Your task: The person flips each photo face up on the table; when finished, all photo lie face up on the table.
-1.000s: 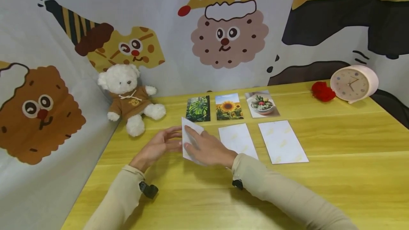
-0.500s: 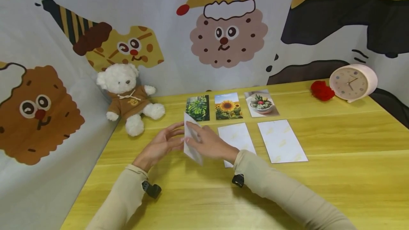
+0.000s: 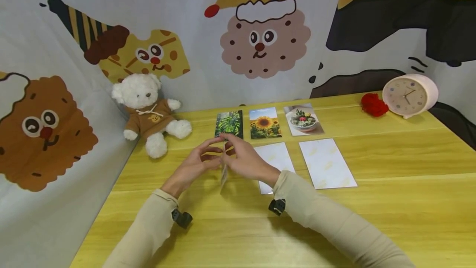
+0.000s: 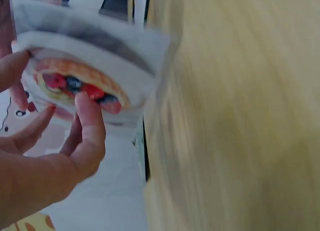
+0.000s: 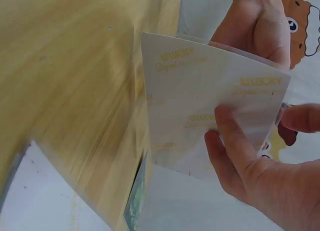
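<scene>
**Rectangular white-backed picture card (image 4: 95, 66) held on edge between two grips**

Both grips pinch the card near its top: the left hand (image 3: 195, 163) has fingertips on its berry-waffle face, the right hand (image 3: 247, 161) on the yellow-lettered white back. The card lies directly between them, neither hand clearly nearer, its lower end hanging towards the yellow wood-grain bench (image 3: 238, 230); its long axis is hard to tell edge-on. Wrists apart, forearms angle inward, fingers bent.

Just beyond lies a green-leaf photo card (image 3: 229, 123), then a sunflower photo card (image 3: 265, 123) and a potted-cactus photo card (image 3: 304, 120). Right of the hands lie a blank-looking white card (image 3: 277, 158), partly behind the right forearm, and a second white card (image 3: 328, 163).
</scene>
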### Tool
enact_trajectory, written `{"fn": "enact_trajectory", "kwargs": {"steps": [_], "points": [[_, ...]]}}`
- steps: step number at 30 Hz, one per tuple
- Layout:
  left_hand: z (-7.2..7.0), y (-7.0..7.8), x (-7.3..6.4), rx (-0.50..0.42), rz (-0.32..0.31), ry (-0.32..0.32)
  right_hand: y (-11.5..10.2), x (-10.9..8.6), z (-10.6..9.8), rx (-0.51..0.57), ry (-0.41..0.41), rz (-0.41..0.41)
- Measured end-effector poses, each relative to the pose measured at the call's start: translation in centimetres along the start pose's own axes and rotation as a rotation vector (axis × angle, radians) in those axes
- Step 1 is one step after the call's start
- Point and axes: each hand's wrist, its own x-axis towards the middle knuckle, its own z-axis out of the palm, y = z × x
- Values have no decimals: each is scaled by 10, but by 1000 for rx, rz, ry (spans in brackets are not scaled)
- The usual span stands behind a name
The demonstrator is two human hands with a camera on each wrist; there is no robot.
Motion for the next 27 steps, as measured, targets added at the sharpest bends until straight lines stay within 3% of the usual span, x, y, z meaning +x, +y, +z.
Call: {"fn": "enact_trajectory", "kwargs": {"steps": [6,13,17,23,27], "points": [[4,1,-1,176,35,56,4,1,-4,-43,22,37],[-2,-2,-2,383,12,165,10,-2,-14,122,91,137],[-7,-6,-4,360,-16,184,16,-2,-19,186,115,174],[-11,-13,-5,215,33,259,26,3,-22,292,145,216],[-13,-15,-7,180,15,279,32,5,-20,271,129,248]]}}
